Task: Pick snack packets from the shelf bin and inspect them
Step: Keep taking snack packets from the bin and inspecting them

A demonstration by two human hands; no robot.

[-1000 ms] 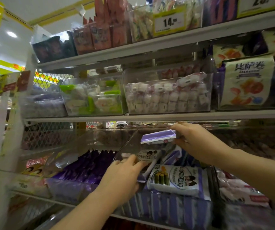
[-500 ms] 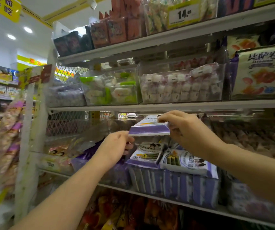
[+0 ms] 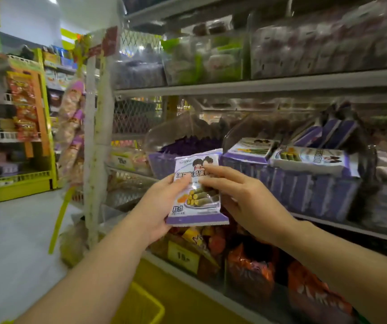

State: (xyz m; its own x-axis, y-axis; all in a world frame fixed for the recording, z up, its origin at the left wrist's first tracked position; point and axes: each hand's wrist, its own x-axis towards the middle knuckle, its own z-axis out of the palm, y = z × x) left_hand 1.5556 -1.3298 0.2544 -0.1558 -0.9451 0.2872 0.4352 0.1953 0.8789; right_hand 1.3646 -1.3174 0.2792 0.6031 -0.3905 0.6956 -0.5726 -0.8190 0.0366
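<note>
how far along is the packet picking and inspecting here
Done: one purple-and-white foil snack packet is out of the clear plastic shelf bin. In hand: the left hand and right hand hold it, printed front toward the camera, for inspection. Left: matching packets lie in the bin, unpicked.

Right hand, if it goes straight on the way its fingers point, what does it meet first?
The snack packet, which the right hand holds at its edge; just beyond, probably the left hand.

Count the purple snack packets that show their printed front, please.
3. One is the held packet, between left hand and right hand. Two lie flat atop the bin: left packet, right packet. Others stand edgewise below, fronts hidden.
</note>
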